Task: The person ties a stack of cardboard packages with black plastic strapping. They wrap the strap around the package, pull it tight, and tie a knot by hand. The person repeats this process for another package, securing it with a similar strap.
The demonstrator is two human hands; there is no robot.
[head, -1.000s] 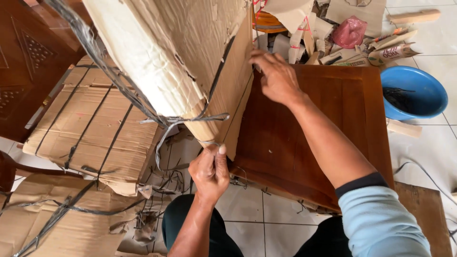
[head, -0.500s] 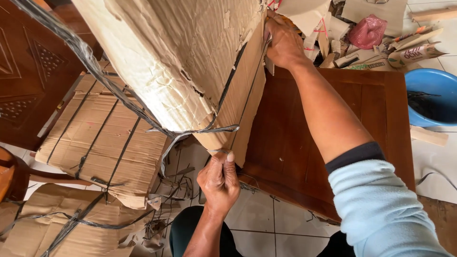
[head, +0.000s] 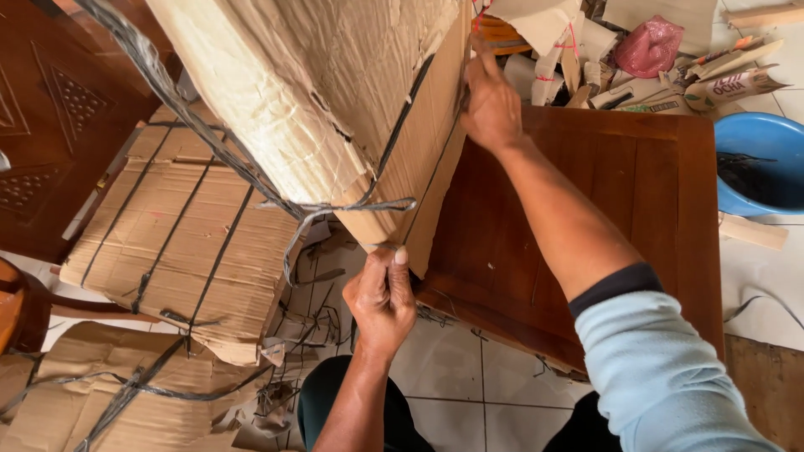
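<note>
A large cardboard-wrapped bundle point(head: 335, 109), bound with dark plastic straps point(head: 335, 208), leans tilted over a brown wooden panel point(head: 636, 209). My left hand point(head: 381, 297) grips the bundle's lower corner, thumb up against the cardboard edge. My right hand point(head: 490, 105) reaches up along the bundle's right edge and holds the cardboard there, the light blue sleeve point(head: 662, 368) pushed up my forearm. The bundle's far end is cut off by the top of the view.
Another strapped cardboard bundle point(head: 176, 243) lies at left, with flattened cardboard point(head: 92, 402) below it. A carved wooden door point(head: 50, 125) stands at far left. A blue basin point(head: 766, 172) sits at right. Cardboard scraps and a pink bag point(head: 649, 46) lie at the back on the tiled floor.
My right hand has slid further up the bundle's right edge. The left hand has shifted up to the bundle's lower corner, and the bundle fills more of the view.
</note>
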